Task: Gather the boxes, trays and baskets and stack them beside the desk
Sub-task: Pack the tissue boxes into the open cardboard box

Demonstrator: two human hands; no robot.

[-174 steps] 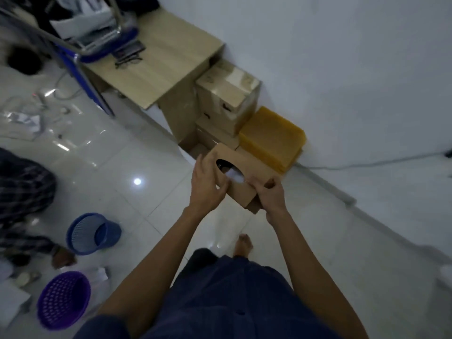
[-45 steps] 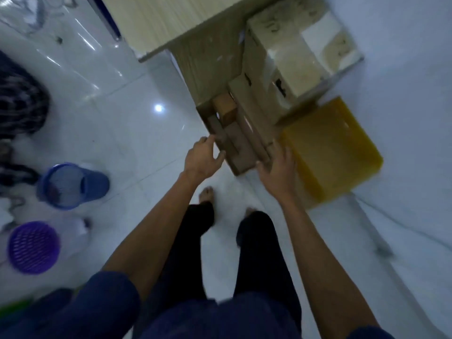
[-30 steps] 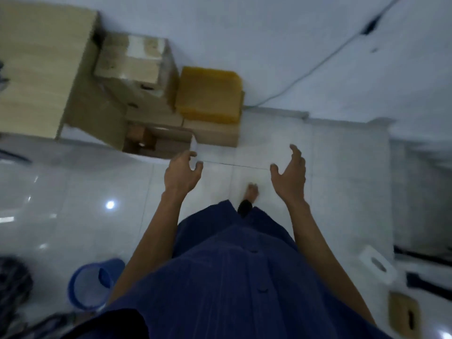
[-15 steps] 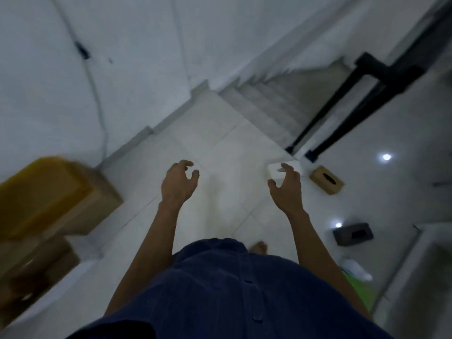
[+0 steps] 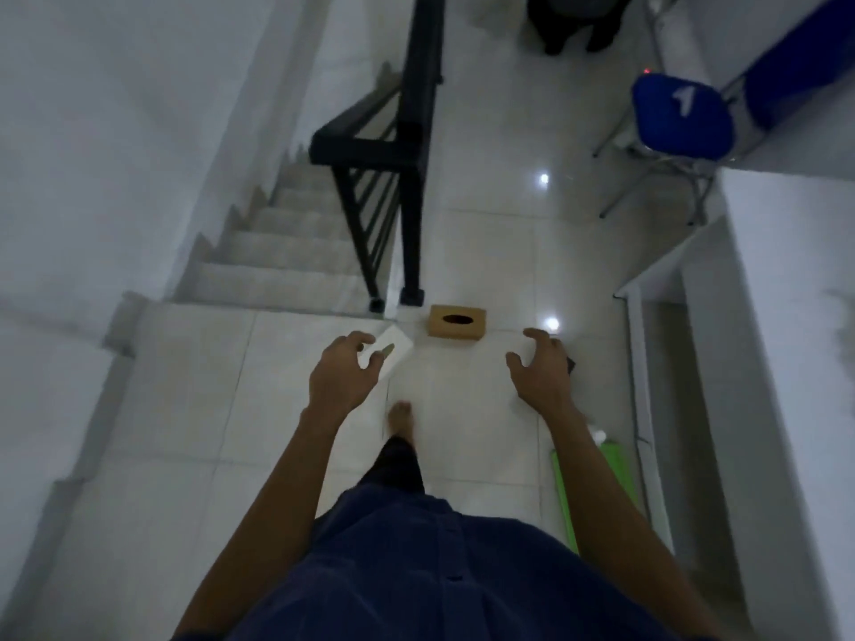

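The left hand [image 5: 344, 379] is held forward above the white tiled floor [image 5: 185, 409], fingers loosely curled, with nothing gripped. The right hand [image 5: 539, 370] is held likewise, fingers spread and bent, empty. A brown cardboard tissue box with an oval top slot [image 5: 457, 322] is located on the floor just beside the foot of the black metal stair railing [image 5: 409, 178], near the floor's edge where the grey stairs [image 5: 287, 252] begin. A white rectangular box [image 5: 395, 347] lies beside it, partly covered in view by the left fingers. A dark object [image 5: 571, 363] is mostly hidden behind the right hand. A green flat item [image 5: 606, 474] lies along the floor's right edge.
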